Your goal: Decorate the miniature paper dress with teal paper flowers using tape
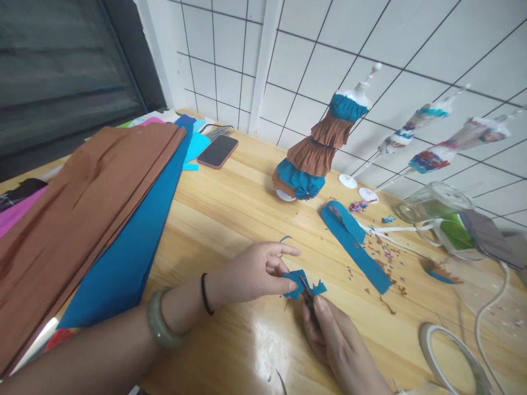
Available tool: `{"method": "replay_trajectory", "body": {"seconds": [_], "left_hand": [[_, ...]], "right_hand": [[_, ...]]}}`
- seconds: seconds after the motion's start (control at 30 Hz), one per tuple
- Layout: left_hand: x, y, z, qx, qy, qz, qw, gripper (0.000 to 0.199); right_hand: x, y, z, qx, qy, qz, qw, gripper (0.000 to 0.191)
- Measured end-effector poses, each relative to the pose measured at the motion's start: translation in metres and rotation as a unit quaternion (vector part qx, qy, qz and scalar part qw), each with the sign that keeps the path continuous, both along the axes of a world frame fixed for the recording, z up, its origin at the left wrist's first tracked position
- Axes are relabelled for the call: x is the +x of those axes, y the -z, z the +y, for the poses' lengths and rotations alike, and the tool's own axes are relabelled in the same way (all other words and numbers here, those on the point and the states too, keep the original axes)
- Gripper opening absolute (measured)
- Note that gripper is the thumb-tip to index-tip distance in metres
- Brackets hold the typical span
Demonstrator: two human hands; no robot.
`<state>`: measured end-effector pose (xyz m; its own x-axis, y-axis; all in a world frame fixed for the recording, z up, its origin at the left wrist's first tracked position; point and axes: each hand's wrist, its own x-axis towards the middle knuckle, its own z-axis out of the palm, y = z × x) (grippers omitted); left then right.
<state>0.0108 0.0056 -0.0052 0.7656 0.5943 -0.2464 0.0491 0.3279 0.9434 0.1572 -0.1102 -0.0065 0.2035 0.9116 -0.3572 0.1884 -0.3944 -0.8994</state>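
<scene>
My left hand [257,271] pinches a small piece of blue crepe paper [293,282] between thumb and fingers, its index finger stretched out. Across from it, my right hand [335,334] grips a pair of small scissors [308,296], their handles mostly hidden in the palm. The blades lie at the paper, whose right part has a jagged, notched outline. Both hands are just above the wooden table, close together. Farther right lies a folded strip of blue crepe paper [358,247], apart from both hands.
A small dress form [321,142] in brown and blue ruffles stands near the tiled wall, with two other forms [453,140] beside it. Brown and blue paper sheets [102,186] lie left, a phone [218,151] behind. Right are paper scraps [385,255], a tape roll [430,340] and a clear cup [436,200].
</scene>
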Motion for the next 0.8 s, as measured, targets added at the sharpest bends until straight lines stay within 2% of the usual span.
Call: {"method": "replay_trajectory", "body": {"seconds": [0.4, 0.67, 0.8], "left_hand": [[0.0001, -0.0019, 0.0009, 0.001, 0.0, 0.008, 1.0, 0.055], [-0.0004, 0.0012, -0.0001, 0.017, -0.002, 0.004, 1.0, 0.053], [-0.0003, 0.0019, 0.0005, 0.017, -0.003, 0.001, 1.0, 0.052]], "right_hand": [[0.0034, 0.0032, 0.0003, -0.003, -0.036, 0.005, 0.999, 0.045], [-0.0013, -0.0009, 0.0006, -0.011, 0.013, 0.041, 0.999, 0.046], [-0.002, -0.002, 0.0013, -0.016, 0.011, 0.039, 0.999, 0.045]]}}
